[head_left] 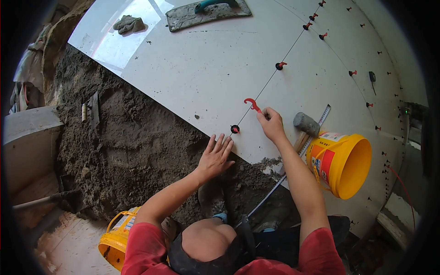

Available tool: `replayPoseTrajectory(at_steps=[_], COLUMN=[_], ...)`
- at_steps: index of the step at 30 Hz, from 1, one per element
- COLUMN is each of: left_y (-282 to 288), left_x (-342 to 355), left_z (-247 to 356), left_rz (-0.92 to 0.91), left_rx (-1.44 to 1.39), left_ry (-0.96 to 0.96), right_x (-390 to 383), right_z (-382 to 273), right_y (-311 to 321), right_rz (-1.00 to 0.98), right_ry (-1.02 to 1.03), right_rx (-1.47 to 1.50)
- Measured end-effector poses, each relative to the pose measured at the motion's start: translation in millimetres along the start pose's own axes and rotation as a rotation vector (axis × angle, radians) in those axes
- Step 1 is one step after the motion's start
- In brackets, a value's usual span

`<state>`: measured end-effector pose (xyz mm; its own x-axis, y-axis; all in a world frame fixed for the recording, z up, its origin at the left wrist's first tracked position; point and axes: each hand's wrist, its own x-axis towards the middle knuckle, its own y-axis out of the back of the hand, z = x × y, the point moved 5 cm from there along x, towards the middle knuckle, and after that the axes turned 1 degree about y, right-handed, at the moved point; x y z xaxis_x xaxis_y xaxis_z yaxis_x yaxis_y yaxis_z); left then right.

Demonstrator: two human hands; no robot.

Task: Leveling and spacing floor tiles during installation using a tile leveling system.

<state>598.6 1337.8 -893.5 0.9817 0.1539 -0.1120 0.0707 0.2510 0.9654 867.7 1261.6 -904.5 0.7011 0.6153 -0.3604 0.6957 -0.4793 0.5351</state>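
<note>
1. Right hand (272, 123): fingers pinched shut on the lower end of a red hooked wrench (252, 105), which lies over the joint between two large white tiles (215, 64). The tool's hook points away from the person.
2. Left hand (215, 156): open, fingers spread, palm pressed flat on the near tile's edge; it holds nothing. Just beyond its fingertips sits a black-and-red levelling clip (235, 129), set in the same joint.
3. Joint line: a second levelling clip (280, 65) sits farther along the seam, and more (313, 17) follow toward the far edge. Small red and black clips (369, 105) dot the other joints to the right.
4. Beside the right forearm: a rubber mallet (306, 123) lies on the tile, touching a yellow bucket (341, 162) tipped on its side; a straight rule (323, 117) runs beneath them.
5. Left of the tiles: a bed of dark mortar (133, 137), bare and rough, with a small trowel (94, 109) resting on it. A second yellow bucket (114, 238) stands near the person's left arm.
6. Far edge: a plastering float (206, 13) and a crumpled cloth (129, 24) lie on the tile.
7. Progress, as judged: most of the floor to the right appears laid and clipped; the nearest clip seems the one being tightened, and the mortar bed on the left awaits tiles.
</note>
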Motion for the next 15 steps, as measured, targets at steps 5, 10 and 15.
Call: replayPoseTrajectory(at_steps=[5,10,15], left_y=[4,6,4], left_x=[-13,-21,-30], left_z=[4,7,4], left_rz=[-0.020,-0.045,-0.055], left_rx=[0.004,0.013,0.021], left_ry=[-0.009,-0.018,-0.053], right_x=[-35,-32,-26], right_z=[-16,-26,-30], right_y=[-14,-17,-24], right_rz=[-0.234,-0.328,-0.442], right_ry=[-0.021,0.022,0.012], right_rx=[-0.165,-0.291,-0.486])
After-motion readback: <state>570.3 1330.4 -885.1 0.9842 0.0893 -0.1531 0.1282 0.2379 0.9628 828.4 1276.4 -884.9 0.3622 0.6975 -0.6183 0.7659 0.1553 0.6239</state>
